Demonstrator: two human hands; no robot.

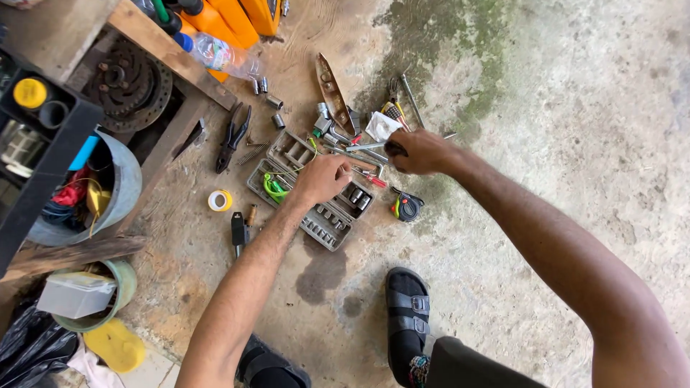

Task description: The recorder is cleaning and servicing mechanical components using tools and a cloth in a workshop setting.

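My left hand (pixel 323 178) hovers over an open grey socket-set case (pixel 320 219) on the concrete floor, fingers curled, touching the tools along its far edge. My right hand (pixel 419 151) is closed around a dark-handled tool among loose wrenches and sockets (pixel 338 129) beyond the case. A green loop (pixel 274 189) lies in the case. A black and yellow tape measure (pixel 408 206) sits just right of the case.
Black pliers (pixel 233 133), a roll of tape (pixel 220 200) and a small black tool (pixel 238 230) lie left of the case. A wooden bench with a sprocket (pixel 133 82), buckets (pixel 118 179), orange containers (pixel 230 18) stand at left. My sandalled foot (pixel 407 309) is near.
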